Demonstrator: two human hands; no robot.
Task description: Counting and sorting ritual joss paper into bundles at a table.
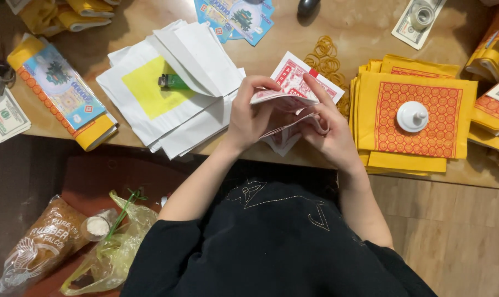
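- Head view: both hands are up over the near edge of the tabletop point(337, 33), working one bundle of red-and-white printed paper slips point(291, 88).
- Left hand point(249, 113) has its grip pinched on the bundle's left end, fingers curled over the top, thumb underneath.
- Right hand point(329, 124) has its grip closed on the right side of the slips, index finger laid along the top edge, lower sheets bent down between the fingers.
- The bundle sits just above the tabletop's near edge, held off the surface as far as can be told.
- Left of the bundle: a fanned pile of white paper sheets point(202, 118), one with a yellow square, and a green lighter point(172, 82) lying on that square.
- Right of the bundle: a stack of yellow sheets with red-orange patterned squares point(453, 118), with a small white knobbed lid point(413, 116) resting on top.
- Just behind the bundle: a loose heap of yellow rubber bands point(323, 58), near the right hand's fingertips.
- Far left of the bundle: a yellow-edged pack with a blue printed face point(62, 91), banknote-style paper point(4, 118) beside it.
- Below the bundle, on the floor to the left: a plastic bag of brown rubber bands point(40, 242).
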